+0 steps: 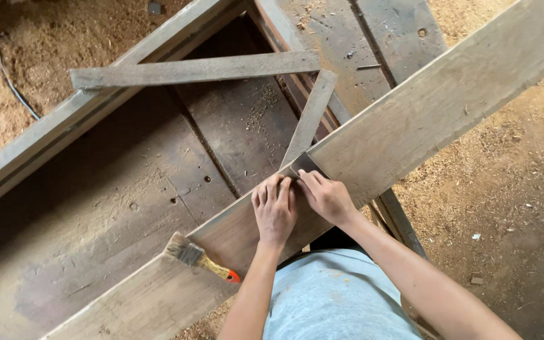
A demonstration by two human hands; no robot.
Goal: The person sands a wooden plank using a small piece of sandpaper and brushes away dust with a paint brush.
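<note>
- Our left hand (274, 211) and right hand (326, 196) press fingertips onto a small metal scraper (303, 165), mostly hidden, on the plank (423, 113).
- A paintbrush (199, 258) lies near left.

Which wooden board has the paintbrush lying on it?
The long wide grey-brown wooden plank under both hands; the yellow-handled paintbrush rests near its lower left end. The thin slats beyond carry nothing.

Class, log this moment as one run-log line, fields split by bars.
left hand: on metal scraper | right hand: on scraper | scraper: flat on plank | paintbrush: lying on plank
</note>
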